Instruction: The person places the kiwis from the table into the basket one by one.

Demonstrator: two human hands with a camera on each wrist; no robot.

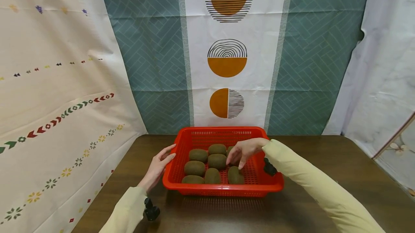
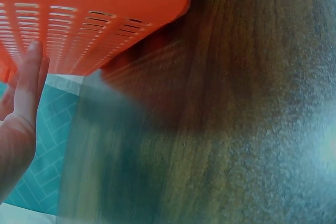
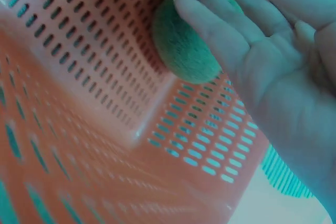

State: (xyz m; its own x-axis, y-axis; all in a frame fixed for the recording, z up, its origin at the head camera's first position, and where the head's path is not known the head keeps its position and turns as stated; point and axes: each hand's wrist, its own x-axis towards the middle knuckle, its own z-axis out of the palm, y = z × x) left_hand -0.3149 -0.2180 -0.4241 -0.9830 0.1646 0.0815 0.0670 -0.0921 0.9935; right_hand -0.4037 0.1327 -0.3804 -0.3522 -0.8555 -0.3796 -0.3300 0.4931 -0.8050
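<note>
Several brown fuzzy kiwis (image 1: 194,168) lie in loose rows inside a red plastic basket (image 1: 223,187). My left hand (image 1: 159,164) rests at the basket's left side with straight fingers, and the left wrist view shows those fingers (image 2: 27,85) along the slotted outer wall. Over the right part of the basket, my right hand (image 1: 246,149) reaches down among the fruit. Its thumb is right at the top of the front right kiwi (image 1: 236,177). In the right wrist view the palm faces the camera, and loosely extended fingers (image 3: 210,22) overlap a kiwi (image 3: 181,48).
The basket stands on a dark brown wooden table (image 1: 308,189). Behind it hangs a green and white patterned cloth (image 1: 155,63). A cream cloth (image 1: 58,117) drapes along the left, with a pale curtain (image 1: 386,81) on the right.
</note>
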